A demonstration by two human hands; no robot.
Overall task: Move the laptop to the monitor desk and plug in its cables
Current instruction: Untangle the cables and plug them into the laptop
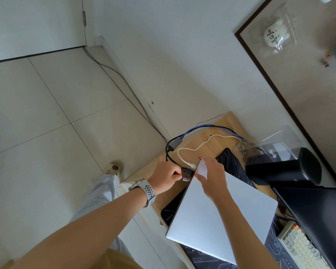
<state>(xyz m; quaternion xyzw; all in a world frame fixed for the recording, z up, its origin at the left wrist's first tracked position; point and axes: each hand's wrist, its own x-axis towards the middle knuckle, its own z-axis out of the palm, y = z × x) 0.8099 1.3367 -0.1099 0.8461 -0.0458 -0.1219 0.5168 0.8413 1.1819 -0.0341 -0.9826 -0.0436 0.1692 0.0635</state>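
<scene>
A closed silver laptop lies on a dark desk mat on the wooden desk. My right hand rests flat on the laptop's far corner, fingers spread. My left hand, with a watch on the wrist, pinches a small white plug at the laptop's left edge. A black cable plug sits just above it at the same edge. A cream cable and a blue cable run across the desk behind. The black monitor stands at the right.
A black speaker and a clear plastic box stand behind the laptop. A cream keyboard lies under the monitor. A grey adapter hangs at the desk's left edge. Tiled floor lies to the left.
</scene>
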